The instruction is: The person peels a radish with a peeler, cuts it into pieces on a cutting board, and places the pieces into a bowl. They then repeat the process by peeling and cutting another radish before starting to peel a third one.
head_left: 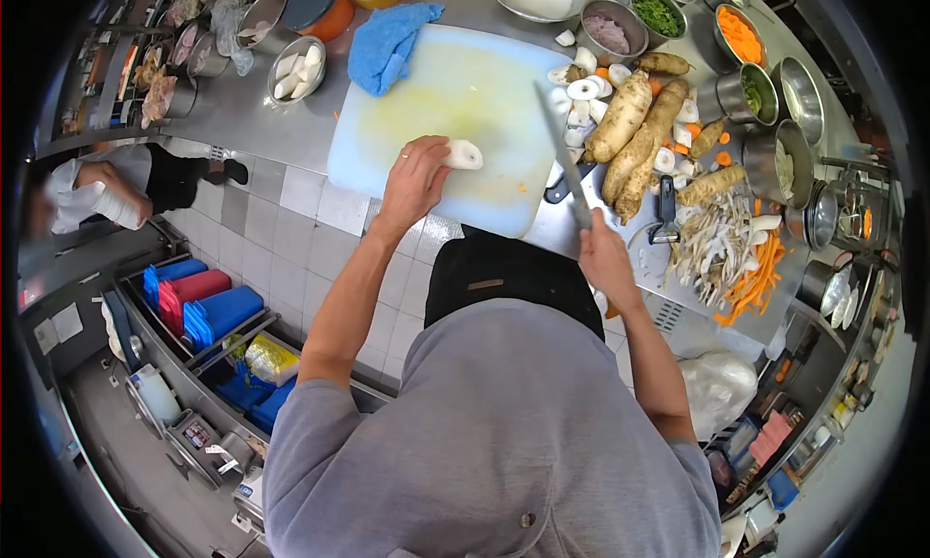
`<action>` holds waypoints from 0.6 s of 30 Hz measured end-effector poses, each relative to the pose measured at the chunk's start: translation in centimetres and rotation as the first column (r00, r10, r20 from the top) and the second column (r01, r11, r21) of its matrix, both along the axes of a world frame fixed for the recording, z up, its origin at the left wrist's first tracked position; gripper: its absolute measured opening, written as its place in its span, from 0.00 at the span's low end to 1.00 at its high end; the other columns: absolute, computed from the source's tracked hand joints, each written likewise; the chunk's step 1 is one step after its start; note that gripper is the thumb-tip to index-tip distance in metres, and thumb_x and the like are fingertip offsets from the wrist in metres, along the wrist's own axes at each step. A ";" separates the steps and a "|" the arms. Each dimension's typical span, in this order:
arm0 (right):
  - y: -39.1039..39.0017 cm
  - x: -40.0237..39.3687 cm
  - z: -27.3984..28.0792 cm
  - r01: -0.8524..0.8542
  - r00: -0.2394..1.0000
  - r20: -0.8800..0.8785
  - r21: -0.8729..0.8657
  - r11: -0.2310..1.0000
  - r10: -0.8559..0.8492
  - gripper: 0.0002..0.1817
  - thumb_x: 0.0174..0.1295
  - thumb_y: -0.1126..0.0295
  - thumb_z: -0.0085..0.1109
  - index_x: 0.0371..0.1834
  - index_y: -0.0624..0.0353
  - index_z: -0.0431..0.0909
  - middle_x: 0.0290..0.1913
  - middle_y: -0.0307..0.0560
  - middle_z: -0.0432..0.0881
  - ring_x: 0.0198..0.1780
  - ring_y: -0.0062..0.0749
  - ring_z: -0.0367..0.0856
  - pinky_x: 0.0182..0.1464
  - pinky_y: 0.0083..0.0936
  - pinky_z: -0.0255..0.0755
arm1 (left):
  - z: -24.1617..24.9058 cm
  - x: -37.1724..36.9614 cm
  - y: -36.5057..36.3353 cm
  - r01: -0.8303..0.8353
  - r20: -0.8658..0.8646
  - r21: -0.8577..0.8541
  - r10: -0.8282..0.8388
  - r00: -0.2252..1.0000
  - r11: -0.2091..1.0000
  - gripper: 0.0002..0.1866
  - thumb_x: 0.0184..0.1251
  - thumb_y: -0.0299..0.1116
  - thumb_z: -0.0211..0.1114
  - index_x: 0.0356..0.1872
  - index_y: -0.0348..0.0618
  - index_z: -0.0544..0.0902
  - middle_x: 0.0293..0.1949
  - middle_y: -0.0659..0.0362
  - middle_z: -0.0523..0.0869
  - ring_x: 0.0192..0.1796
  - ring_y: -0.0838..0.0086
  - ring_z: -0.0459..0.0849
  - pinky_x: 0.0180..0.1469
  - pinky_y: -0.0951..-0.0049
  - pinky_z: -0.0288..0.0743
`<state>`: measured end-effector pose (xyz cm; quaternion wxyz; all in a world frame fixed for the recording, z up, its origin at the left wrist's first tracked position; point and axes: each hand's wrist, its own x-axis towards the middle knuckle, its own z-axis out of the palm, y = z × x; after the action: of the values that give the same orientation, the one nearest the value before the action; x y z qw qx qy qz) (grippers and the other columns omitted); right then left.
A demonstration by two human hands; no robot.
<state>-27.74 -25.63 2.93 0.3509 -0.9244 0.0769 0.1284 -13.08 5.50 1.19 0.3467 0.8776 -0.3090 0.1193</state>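
Note:
My left hand (pixel 417 180) is closed on a peeled white root piece (pixel 464 155), whose cut end shows a hole. The piece rests on the white cutting board (pixel 387 151). My right hand (pixel 605 256) grips a kitchen knife (pixel 565 156) by its handle. Its long blade points away from me, over the board's right edge and apart from the root piece. Right of the knife lie large unpeeled roots (pixel 622 117), mixed with white trimmings and carrot bits. A black-handled peeler (pixel 666 209) lies nearby, beside heaped peelings (pixel 712 248).
A blue cloth (pixel 392 45) covers the board's upper left corner. Bowls of white chunks (pixel 297 71), chopped greens (pixel 658 15) and carrot pieces (pixel 741 37) stand around the steel counter (pixel 300 132). At the left, another person (pixel 126 185) stands beyond the tiled floor.

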 end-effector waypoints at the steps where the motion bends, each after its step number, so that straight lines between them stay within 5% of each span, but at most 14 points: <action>1: -0.4 0.1 0.6 0.019 1.000 0.018 -0.032 0.999 -0.018 0.11 0.68 0.76 0.50 0.49 0.65 0.63 0.35 0.69 0.80 0.39 0.69 0.79 0.42 0.58 0.70 | 0.0 -0.2 0.1 0.000 0.003 -0.005 0.000 1.000 1.000 0.22 0.52 0.20 0.74 0.50 0.40 0.79 0.52 0.53 0.83 0.56 0.56 0.81 0.58 0.60 0.76; 6: -0.5 -0.8 2.3 -0.070 0.988 0.137 -0.046 0.996 0.076 0.10 0.66 0.77 0.50 0.47 0.64 0.64 0.33 0.66 0.79 0.33 0.67 0.80 0.34 0.57 0.72 | 0.9 0.2 -1.2 0.020 0.052 0.063 -0.024 0.998 0.998 0.20 0.53 0.21 0.71 0.48 0.41 0.79 0.51 0.56 0.84 0.53 0.59 0.82 0.55 0.61 0.75; 9: 1.0 -1.4 4.3 -0.173 0.982 0.060 -0.095 0.980 0.179 0.11 0.62 0.79 0.52 0.47 0.63 0.65 0.33 0.63 0.78 0.31 0.66 0.80 0.32 0.54 0.75 | 1.5 0.8 -2.3 0.052 -0.081 0.258 -0.032 0.996 0.965 0.20 0.53 0.22 0.70 0.49 0.42 0.80 0.50 0.55 0.84 0.52 0.58 0.82 0.54 0.60 0.75; 18: 1.0 -2.3 7.3 -0.293 0.954 -0.119 -0.178 0.939 0.275 0.13 0.59 0.80 0.53 0.46 0.63 0.65 0.34 0.62 0.78 0.31 0.66 0.80 0.33 0.54 0.75 | 2.1 1.1 -4.1 0.022 -0.180 0.309 0.036 0.983 0.951 0.22 0.51 0.21 0.70 0.51 0.42 0.81 0.51 0.54 0.85 0.55 0.56 0.81 0.56 0.60 0.77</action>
<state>-30.02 -24.63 10.21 0.2329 -0.9486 -0.0290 0.2122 -11.98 1.39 3.31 0.2315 0.9293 -0.2875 -0.0107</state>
